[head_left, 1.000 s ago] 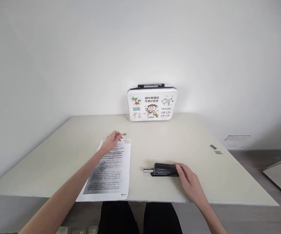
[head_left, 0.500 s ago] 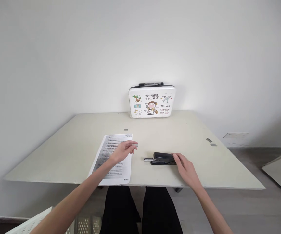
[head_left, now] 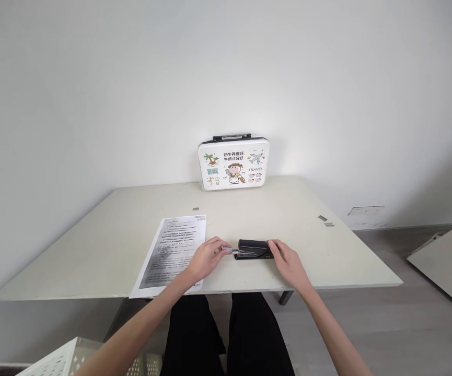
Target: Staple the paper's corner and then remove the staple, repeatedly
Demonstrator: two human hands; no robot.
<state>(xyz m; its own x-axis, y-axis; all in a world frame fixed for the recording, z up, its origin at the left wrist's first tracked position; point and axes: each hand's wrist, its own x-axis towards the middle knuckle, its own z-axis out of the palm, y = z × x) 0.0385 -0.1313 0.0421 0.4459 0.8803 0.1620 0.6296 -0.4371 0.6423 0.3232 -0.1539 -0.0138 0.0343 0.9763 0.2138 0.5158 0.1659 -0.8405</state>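
Observation:
A black stapler [head_left: 253, 249] lies on the white table, its silver staple tray [head_left: 235, 251] sticking out to the left. My right hand [head_left: 290, 265] grips the stapler's right end, thumb and fingers closed around it. At the tray's outer end, my left hand [head_left: 205, 259] pinches a small strip of staples [head_left: 226, 248]; the fingers partly hide it, and I cannot tell whether it sits inside the tray. Printed sheets of paper [head_left: 171, 250] lie to the left, partly under my left hand and forearm.
A white cartoon-printed case [head_left: 233, 164] with a black handle leans against the wall at the back. Staple strips lie at the table's middle [head_left: 196, 209] and right side [head_left: 329, 224]. A white perforated basket [head_left: 63, 357] stands below the table at lower left.
My left hand has brought the staple strip down to the stapler's extended tray. My right hand still holds the stapler. The view has shifted a little.

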